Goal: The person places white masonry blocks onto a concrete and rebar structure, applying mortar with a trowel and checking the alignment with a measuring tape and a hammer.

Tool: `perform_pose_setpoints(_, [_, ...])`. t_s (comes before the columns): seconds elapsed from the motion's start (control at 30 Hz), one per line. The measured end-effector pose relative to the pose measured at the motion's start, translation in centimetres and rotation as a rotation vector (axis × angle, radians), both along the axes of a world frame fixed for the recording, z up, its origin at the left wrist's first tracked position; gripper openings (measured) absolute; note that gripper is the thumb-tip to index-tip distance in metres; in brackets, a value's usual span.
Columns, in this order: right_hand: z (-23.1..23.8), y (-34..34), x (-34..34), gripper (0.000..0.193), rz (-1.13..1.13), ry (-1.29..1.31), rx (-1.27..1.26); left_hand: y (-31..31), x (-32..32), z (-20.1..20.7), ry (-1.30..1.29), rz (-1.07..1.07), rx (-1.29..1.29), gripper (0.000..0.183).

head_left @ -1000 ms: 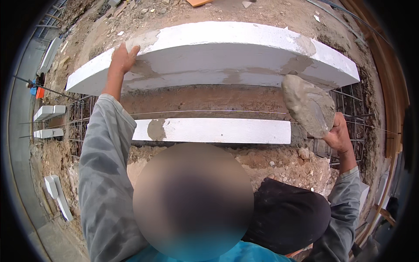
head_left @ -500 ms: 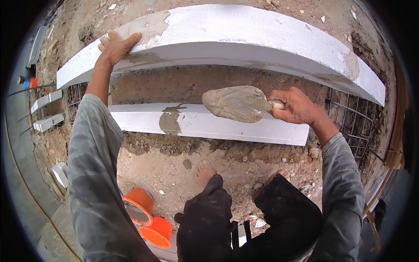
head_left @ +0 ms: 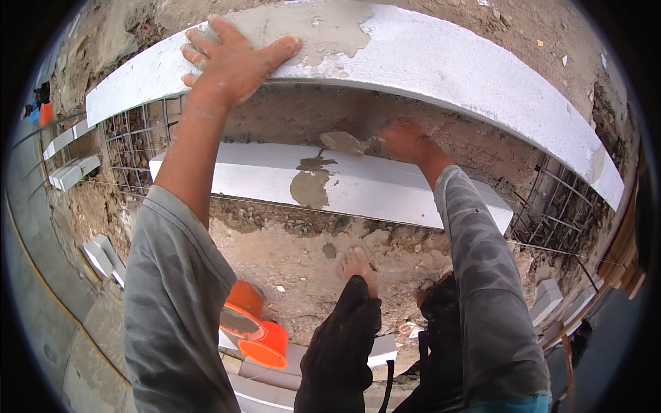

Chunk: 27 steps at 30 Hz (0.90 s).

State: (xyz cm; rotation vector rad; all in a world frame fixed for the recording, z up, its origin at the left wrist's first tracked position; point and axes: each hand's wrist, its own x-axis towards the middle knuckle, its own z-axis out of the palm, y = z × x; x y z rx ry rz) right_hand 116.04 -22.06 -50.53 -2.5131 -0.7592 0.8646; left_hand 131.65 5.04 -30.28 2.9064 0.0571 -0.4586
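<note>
My left hand [head_left: 237, 62] lies with fingers spread on the top of the far row of white blocks [head_left: 441, 55], beside a patch of wet grey mortar [head_left: 317, 31]. My right hand [head_left: 406, 141] is closed round the handle of a trowel [head_left: 343, 142], low in the trench between the two rows; motion blurs this hand a little. The trowel's grey-coated blade points left, by the far edge of the near row of white blocks [head_left: 385, 180]. A mortar smear [head_left: 311, 187] crosses that row's top and front face.
Rebar cages [head_left: 554, 196] stick out past the near row's ends. A taut string [head_left: 275, 205] runs along its front. Two orange buckets [head_left: 265, 344] stand near my feet, one with grey mix inside. Loose white blocks [head_left: 74, 172] lie at the left.
The mortar-laden trowel has gone down from above the near row into the trench, and its blade now shows less mortar. My left hand has slid right along the far row.
</note>
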Motion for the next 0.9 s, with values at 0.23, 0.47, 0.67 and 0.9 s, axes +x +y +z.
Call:
perform_pose_setpoints(0.23, [2.7, 8.1, 1.5, 0.024, 0.487, 0.131, -0.212, -0.8, -1.0, -0.3, -0.123, 0.039, 0.209, 0.118])
perform_pose_setpoints(0.47, [1.6, 6.4, 3.0, 0.017, 0.266, 0.004, -0.175, -2.4, -0.7, 1.6, 0.057, 0.144, 0.100, 0.124])
perform_pose_setpoints(0.67, [1.0, 12.2, 1.5, 0.017, 0.532, 0.021, -0.363, -3.6, -1.9, 2.9, 0.037, 0.156, 0.081, 0.126])
perform_pose_setpoints(0.9, [4.0, 6.2, 6.1, 0.017, 0.474, 0.049, -0.177, -3.5, -1.3, 3.9, 0.036, 0.165, 0.075, 0.125])
